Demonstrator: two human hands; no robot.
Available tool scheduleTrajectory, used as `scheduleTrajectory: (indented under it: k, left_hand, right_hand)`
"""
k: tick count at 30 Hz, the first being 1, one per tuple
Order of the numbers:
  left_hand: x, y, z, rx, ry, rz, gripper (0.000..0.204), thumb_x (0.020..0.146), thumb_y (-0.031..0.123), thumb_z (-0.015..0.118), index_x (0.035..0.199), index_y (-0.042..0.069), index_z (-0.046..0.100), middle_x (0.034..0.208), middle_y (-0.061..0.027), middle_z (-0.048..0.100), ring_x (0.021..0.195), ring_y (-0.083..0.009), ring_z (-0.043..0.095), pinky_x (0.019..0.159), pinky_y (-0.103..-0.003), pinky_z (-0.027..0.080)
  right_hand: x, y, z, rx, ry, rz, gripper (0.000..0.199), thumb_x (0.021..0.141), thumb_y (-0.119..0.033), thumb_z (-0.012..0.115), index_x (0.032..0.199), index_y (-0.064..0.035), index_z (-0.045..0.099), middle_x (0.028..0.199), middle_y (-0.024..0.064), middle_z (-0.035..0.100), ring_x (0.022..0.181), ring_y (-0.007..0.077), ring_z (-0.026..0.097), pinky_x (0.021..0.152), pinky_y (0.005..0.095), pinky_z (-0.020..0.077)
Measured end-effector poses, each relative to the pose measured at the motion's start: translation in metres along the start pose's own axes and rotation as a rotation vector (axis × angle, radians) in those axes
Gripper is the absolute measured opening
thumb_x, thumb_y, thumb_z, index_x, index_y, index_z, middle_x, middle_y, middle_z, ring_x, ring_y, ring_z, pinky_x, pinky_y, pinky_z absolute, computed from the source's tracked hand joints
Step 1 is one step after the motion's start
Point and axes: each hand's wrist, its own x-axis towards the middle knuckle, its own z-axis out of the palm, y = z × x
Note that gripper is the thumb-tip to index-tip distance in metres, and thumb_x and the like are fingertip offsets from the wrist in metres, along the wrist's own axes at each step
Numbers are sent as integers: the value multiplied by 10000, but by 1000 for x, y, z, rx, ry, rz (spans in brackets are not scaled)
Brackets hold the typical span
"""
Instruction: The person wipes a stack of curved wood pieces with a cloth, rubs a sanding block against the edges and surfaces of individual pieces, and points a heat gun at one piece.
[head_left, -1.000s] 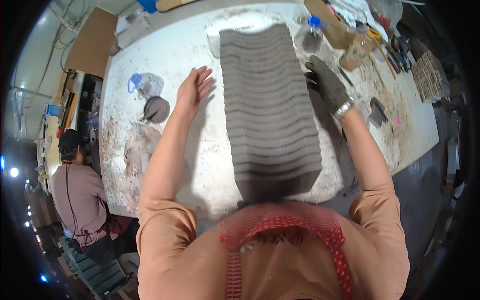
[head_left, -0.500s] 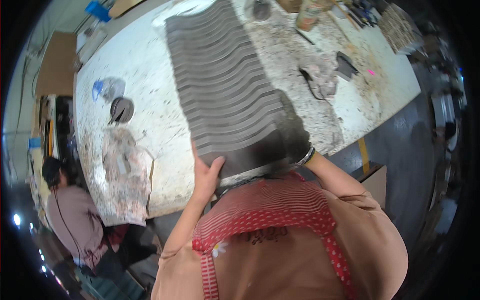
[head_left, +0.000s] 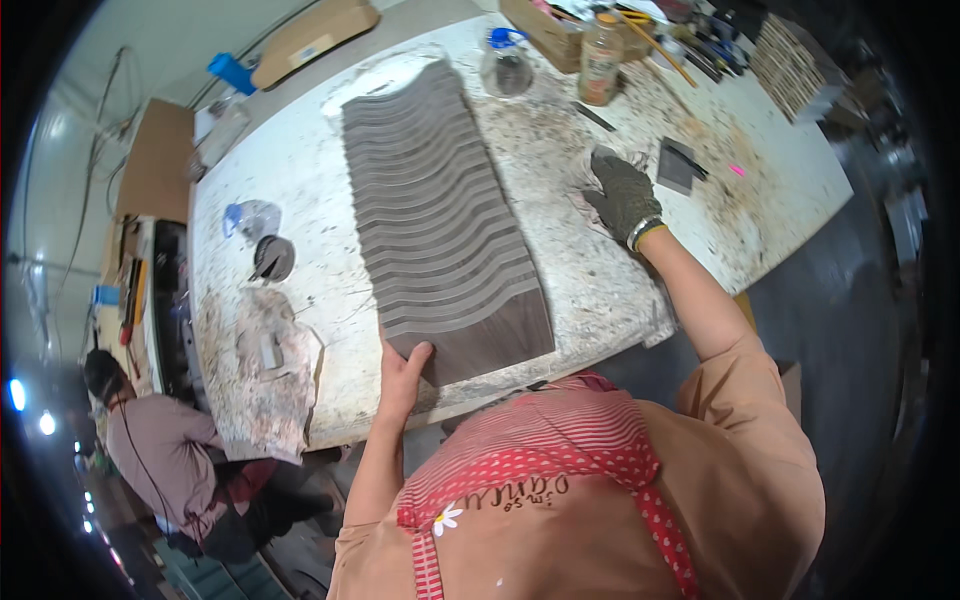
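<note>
A long dark grey panel (head_left: pixel 435 220) with rows of wavy ridges lies on the white worktable, its plain dark end toward me. My left hand (head_left: pixel 402 378) is bare and grips the panel's near left corner, thumb on top and fingers hidden at the side. My right hand (head_left: pixel 628 197), in a dark work glove, is right of the panel on a crumpled, stained rag (head_left: pixel 582 185). Its fingers curl over the rag, mostly covering it. Close to that hand are a dark grey square piece (head_left: pixel 676 168) and a thin dark strip (head_left: pixel 594 116).
A glass bottle (head_left: pixel 600 62) and a cut plastic jug (head_left: pixel 507 70) stand at the back. Left of the panel are a round dark container (head_left: pixel 272 260) and a stained cloth (head_left: pixel 268 365). Tools (head_left: pixel 705 55) lie at the far right. Another person (head_left: pixel 160 450) sits at the left.
My right hand has left the panel's right edge and moved away and right onto the rag. The panel, earlier tilted up and blurred, now rests on the table. My left hand stays on its corner.
</note>
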Motion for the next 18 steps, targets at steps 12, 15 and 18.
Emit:
scheduleTrajectory:
  k: [12,15,18]
  left_hand:
    - [-11,-13,8,176,224,63,572,897,144,582,1374,-68,348,1320,-175,480,1205,-246,441,1053,-322,305]
    - [-14,-13,7,121,236,72,584,913,122,548,1415,-41,298,1371,-163,439,1245,-246,414,1074,-313,268]
    - [-7,-12,12,94,214,56,582,926,127,539,1425,-33,286,1390,-158,420,1265,-243,395,1084,-317,254]
  right_hand:
    - [-20,23,-42,453,-132,-329,542,887,-415,575,1296,-62,531,1287,179,546,1183,320,528,1000,367,414]
    - [6,112,-56,87,246,-61,453,884,-310,575,1271,-76,550,1177,167,622,1076,332,596,939,369,462]
    - [-10,182,-44,10,81,337,421,889,-267,521,1255,-63,561,1268,180,571,1176,332,539,1004,395,419]
